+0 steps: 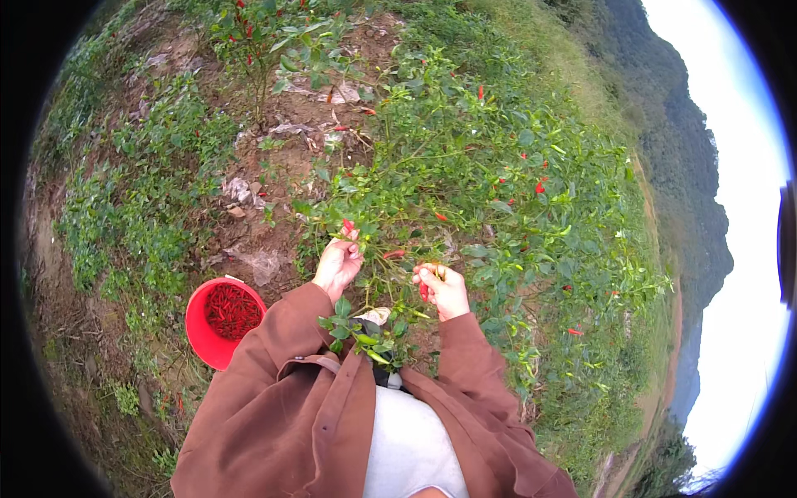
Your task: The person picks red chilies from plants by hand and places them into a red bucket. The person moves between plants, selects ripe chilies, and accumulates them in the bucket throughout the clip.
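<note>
My left hand (336, 266) has its fingertips closed on a red chili pepper (347, 225) among the leaves of a chili plant (429, 180). To its right, my right hand (445, 291) is curled around picked red chilies (424, 292), with a bit of green stem showing at the fingers. How many it holds is hidden by the fingers. Between the two hands another red chili (393, 254) hangs on the plant. Beside my left forearm stands a red bucket (196, 317), with many red chilies (231, 311) inside.
Green unripe chilies (377, 357) hang on a leafy branch close to my waist. Scraps of torn plastic film (255, 263) lie on the bare soil (280, 165). More chili plants (146, 187) grow to the left, and a taller one with red fruit (249, 37) stands farther ahead.
</note>
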A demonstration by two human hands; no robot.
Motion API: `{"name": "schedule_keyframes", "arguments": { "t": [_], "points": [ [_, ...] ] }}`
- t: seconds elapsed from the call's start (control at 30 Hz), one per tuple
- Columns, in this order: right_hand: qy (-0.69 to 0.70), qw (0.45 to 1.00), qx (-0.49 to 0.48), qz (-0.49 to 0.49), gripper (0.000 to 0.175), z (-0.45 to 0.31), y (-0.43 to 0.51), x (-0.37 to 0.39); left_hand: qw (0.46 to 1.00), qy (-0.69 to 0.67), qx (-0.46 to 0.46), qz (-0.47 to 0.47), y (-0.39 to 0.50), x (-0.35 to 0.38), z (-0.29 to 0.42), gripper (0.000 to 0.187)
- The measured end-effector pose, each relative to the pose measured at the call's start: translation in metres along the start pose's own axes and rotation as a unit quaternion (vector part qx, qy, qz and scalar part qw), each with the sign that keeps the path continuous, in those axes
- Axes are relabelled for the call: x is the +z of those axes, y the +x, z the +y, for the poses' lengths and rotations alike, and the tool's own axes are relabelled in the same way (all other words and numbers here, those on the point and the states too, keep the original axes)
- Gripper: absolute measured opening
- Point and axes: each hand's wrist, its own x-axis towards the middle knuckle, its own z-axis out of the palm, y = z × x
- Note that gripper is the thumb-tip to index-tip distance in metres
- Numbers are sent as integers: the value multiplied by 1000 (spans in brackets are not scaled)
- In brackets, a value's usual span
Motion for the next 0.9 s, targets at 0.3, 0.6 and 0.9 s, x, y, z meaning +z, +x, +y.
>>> {"name": "schedule_keyframes", "arguments": {
  "t": [0.3,0.6,0.9],
  "points": [
    [83,996,6,-30,15,-11,-30,-4,998,45,31,-20,0,-17,5,16],
    [124,987,-98,-20,16,-11,-85,-5,963,246,110,3,-18,8,59,20],
    [211,843,-393,301,14,-19,-213,-161,919,339,198,-47,-107,64,110,9]
  ]
}}
